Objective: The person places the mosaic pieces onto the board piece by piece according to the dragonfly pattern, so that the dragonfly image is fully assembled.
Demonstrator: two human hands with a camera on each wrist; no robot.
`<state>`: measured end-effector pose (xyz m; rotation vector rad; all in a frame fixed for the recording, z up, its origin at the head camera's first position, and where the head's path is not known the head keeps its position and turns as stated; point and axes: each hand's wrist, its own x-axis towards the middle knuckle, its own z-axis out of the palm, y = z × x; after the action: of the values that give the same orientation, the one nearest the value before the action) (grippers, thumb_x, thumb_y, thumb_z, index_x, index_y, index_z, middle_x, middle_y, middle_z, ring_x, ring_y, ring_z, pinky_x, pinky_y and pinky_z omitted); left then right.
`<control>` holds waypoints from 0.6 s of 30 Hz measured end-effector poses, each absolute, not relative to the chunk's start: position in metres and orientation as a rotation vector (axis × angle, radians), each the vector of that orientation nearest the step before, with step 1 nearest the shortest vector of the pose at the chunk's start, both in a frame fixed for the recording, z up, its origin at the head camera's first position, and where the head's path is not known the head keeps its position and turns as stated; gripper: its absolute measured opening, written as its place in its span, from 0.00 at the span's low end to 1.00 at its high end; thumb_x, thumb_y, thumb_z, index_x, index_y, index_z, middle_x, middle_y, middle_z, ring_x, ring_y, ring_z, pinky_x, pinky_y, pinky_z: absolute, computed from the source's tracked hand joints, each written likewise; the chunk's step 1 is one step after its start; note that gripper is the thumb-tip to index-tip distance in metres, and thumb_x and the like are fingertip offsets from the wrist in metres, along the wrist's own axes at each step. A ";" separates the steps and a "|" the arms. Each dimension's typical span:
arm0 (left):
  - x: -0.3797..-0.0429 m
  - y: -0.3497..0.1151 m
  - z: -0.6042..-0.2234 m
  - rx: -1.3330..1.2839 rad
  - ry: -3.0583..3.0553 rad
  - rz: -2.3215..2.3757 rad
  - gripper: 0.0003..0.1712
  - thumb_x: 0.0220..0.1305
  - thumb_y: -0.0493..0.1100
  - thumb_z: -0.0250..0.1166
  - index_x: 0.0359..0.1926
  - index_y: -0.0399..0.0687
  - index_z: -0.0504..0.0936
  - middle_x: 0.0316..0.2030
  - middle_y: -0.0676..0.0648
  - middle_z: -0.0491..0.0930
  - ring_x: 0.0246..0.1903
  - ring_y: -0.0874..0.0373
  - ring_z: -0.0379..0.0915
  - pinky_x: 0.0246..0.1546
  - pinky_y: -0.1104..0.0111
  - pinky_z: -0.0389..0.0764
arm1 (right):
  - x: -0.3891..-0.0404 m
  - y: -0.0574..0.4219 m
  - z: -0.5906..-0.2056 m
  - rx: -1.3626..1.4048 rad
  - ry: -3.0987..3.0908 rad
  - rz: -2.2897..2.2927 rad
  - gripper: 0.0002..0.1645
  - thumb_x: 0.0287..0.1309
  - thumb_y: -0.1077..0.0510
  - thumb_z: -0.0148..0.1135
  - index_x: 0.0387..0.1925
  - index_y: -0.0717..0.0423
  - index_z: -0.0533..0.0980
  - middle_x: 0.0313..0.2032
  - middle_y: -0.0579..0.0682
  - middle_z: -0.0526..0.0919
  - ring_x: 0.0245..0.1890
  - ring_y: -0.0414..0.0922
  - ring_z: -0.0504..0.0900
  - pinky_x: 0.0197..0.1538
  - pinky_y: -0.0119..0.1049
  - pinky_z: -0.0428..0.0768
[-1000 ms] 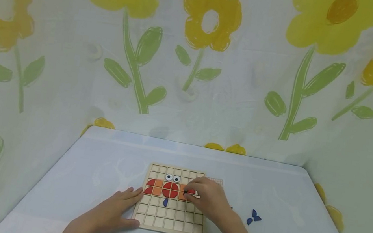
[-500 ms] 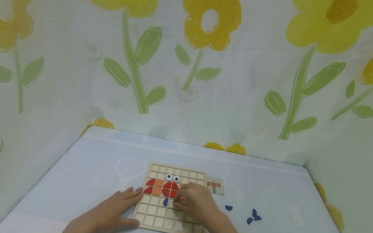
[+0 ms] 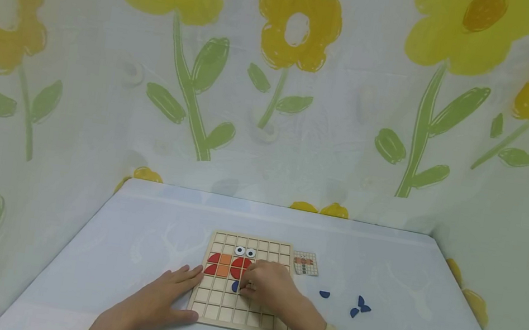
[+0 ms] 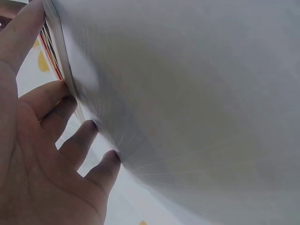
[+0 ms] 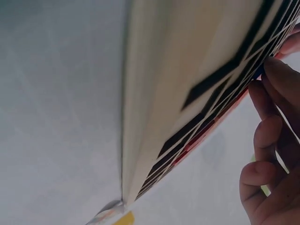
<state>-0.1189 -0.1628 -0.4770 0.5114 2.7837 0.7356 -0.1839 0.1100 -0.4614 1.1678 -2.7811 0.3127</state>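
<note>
A wooden grid board point(image 3: 225, 314) lies on the table, with red point(image 3: 211, 270) and orange pieces point(image 3: 224, 265) and two eye discs point(image 3: 245, 252) in its cells. A blue half-round piece point(image 3: 234, 286) sits below the red ones. My left hand point(image 3: 154, 297) rests against the board's left edge, fingers extended; in the left wrist view its fingertips touch the rim. Over the board's middle, my right hand point(image 3: 272, 287) is beside that blue piece. The right wrist view shows its thumb and a finger pinching a small blue piece point(image 5: 259, 71) at the grid, mostly hidden.
A small pattern card point(image 3: 306, 263) lies by the board's upper right edge. Right of the board is one loose blue piece point(image 3: 324, 294), with a group of three blue pieces point(image 3: 360, 308) farther right. A flower-printed cloth point(image 3: 324, 139) stands behind the table.
My right hand has moved left and slightly down across the board to the cell beside the blue piece. This uncovers the card and one loose blue piece. My left hand stays put.
</note>
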 end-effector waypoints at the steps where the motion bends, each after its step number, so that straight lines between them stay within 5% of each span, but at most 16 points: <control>1: -0.119 -0.163 -0.477 0.517 2.784 0.740 0.52 0.57 0.71 0.68 0.76 0.53 0.66 0.77 0.56 0.58 0.77 0.45 0.49 0.75 0.42 0.52 | -0.184 0.110 -0.462 1.166 -2.782 0.302 0.03 0.52 0.49 0.79 0.29 0.38 0.89 0.32 0.29 0.85 0.32 0.28 0.78 0.37 0.23 0.79; 18: -0.119 -0.163 -0.476 0.559 2.798 0.750 0.52 0.58 0.71 0.67 0.75 0.49 0.67 0.77 0.53 0.59 0.76 0.44 0.50 0.75 0.42 0.52 | -0.181 0.105 -0.463 1.171 -2.763 0.238 0.02 0.53 0.52 0.78 0.30 0.40 0.91 0.32 0.32 0.85 0.33 0.31 0.79 0.36 0.23 0.80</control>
<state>-0.1187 -0.1627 -0.4763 0.5595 2.7983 0.7500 -0.1805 0.1053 -0.4631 1.1707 -2.7633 0.2384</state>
